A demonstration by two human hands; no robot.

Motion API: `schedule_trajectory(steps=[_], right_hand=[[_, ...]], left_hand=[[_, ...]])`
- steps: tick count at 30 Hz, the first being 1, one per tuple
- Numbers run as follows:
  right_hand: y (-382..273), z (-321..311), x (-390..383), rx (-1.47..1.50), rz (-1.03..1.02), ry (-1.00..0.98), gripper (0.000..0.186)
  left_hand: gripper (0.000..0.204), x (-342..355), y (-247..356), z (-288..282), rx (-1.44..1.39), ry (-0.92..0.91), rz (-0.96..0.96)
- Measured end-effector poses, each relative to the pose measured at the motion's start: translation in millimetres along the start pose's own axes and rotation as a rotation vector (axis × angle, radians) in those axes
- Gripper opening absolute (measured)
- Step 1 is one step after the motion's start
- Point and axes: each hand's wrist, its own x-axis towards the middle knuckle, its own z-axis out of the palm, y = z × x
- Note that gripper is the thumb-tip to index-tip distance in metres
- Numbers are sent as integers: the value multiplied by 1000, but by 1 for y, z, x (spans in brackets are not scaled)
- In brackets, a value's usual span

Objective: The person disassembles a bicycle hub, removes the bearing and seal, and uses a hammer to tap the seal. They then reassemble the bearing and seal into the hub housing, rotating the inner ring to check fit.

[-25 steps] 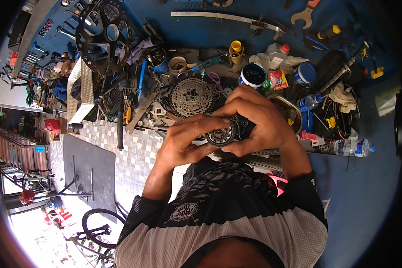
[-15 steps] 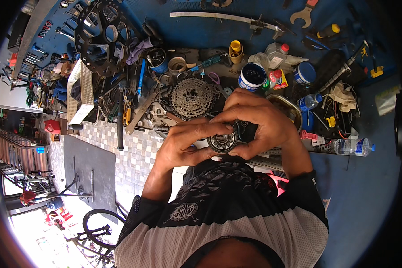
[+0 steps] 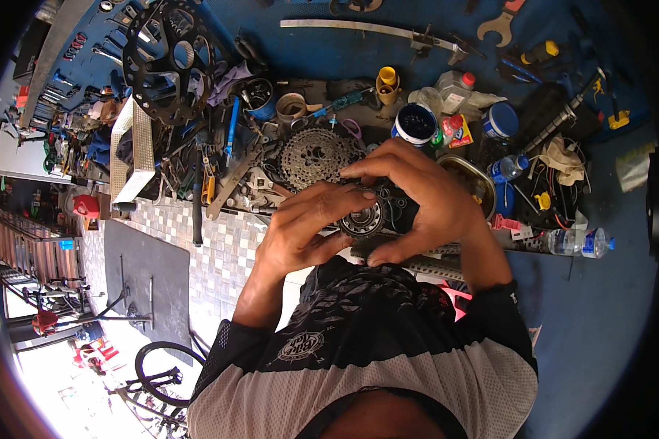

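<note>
Held part: a small round metal hub piece (image 3: pixel 362 219), dark and toothed at its rim with a bright ring of bearings about a central bore; it sits in front of the person's chest, just below the cassette (image 3: pixel 316 158) that lies on the bench.
Left hand (image 3: pixel 304 227): closed on the hub piece from the left, fingertips laid over its top edge and thumb under it; below and slightly left of the cassette.
Right hand (image 3: pixel 425 201): clamped on the same piece from the right, fingers arched over the top and thumb curled beneath; below and to the right of the cassette.
Grip state: both hands shut on the part, which rests between them and touches nothing on the bench.
Weight and stiffness: judged solid steel, dense for its size and wholly rigid; it will not give under pressure.
Surface: likely greasy, hence slippery; the toothed rim offers the surer purchase.
Where to hold: by the outer rim, on opposite sides, leaving the bearing face and bore uncovered.
Fragility: the body is robust; the bearings, if loose, could spill if the face tilts downward.
Surroundings: a blue-rimmed tub (image 3: pixel 416 121) up and right of the cassette; a yellow cup (image 3: pixel 387 83) above it; a chainring (image 3: pixel 170 62) far up and left.
</note>
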Motion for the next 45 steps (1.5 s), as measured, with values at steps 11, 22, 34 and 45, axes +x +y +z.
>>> schedule_trajectory(steps=[11,22,34,45], right_hand=[[-11,4,-4,-227,7,108,60],[-8,-3,-2,-258,-72,22,60],[3,-9,-2,-151,-54,-100,72],[12,16,-3,135,255,-19,79]], left_hand=[[54,0,-3,2,47,16,48],[54,4,3,-2,-13,-18,33],[56,2,0,-3,-28,-51,-7],[63,-12,-20,8,109,36,16]])
